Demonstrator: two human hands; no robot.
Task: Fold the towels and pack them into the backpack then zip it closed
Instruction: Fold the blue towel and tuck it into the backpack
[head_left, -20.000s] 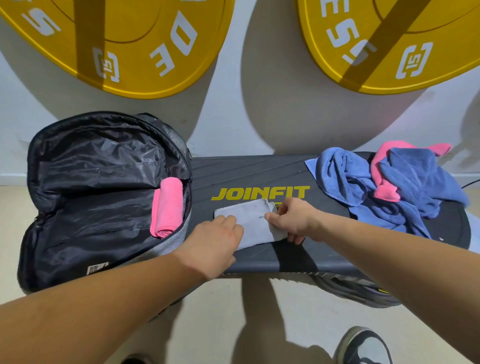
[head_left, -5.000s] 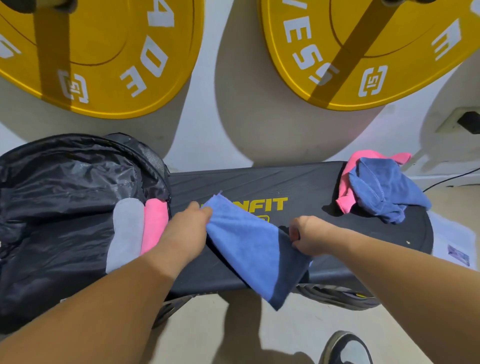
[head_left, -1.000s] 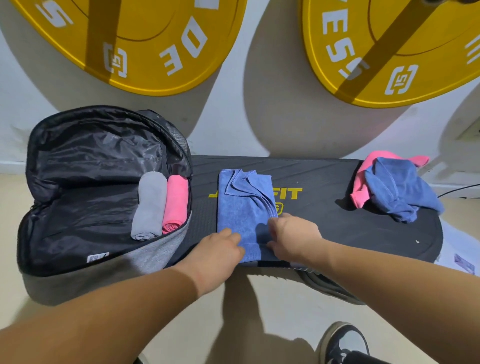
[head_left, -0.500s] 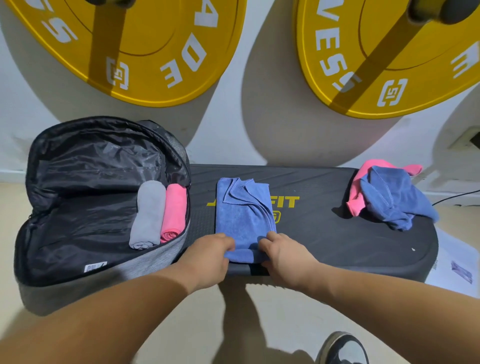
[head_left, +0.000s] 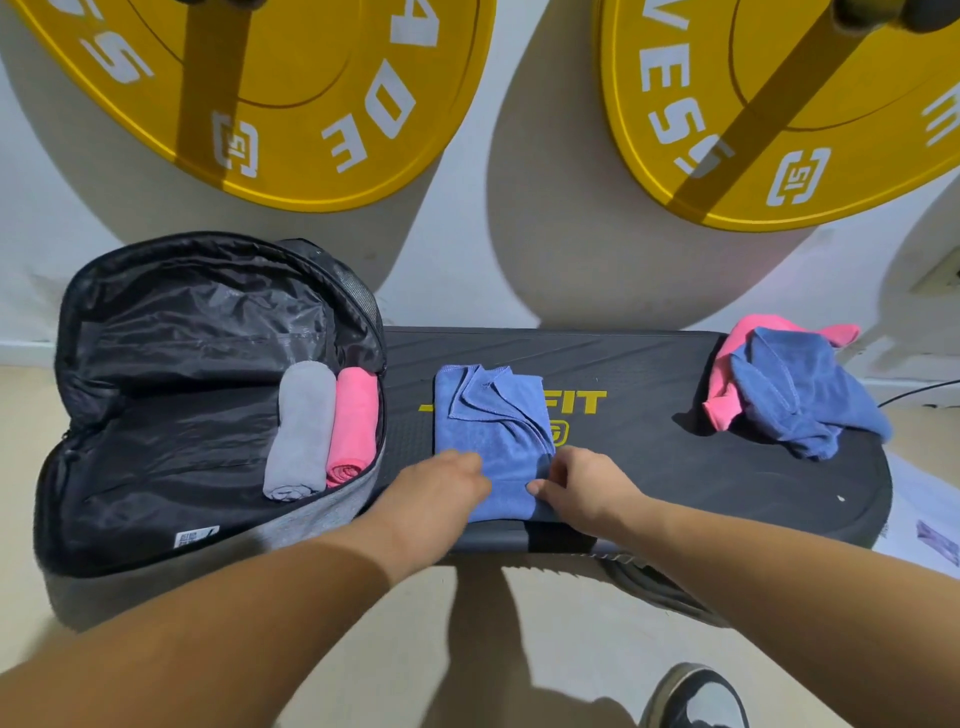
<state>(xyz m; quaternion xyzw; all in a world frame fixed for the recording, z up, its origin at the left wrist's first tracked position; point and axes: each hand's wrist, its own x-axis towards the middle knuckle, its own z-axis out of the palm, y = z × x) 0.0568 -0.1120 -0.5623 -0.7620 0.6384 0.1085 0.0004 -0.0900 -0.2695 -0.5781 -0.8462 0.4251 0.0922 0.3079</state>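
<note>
The blue towel (head_left: 488, 436) lay folded on the dark worktop (head_left: 649, 467), stretching toward 12 o'clock from both hands. The left hand (head_left: 441, 488) curled its fingers over the towel's near-left edge, and the right hand (head_left: 584, 486) pinched its near-right edge. At 9 o'clock the open backpack (head_left: 156, 441) held a grey roll (head_left: 301, 426) and a pink roll (head_left: 353, 421).

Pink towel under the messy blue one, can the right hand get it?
Probably yes. The pink towel pokes out from the crumpled blue towel on the side nearest the right hand, with only bare bench between. That hand is holding the folded blue towel now, though.
</note>
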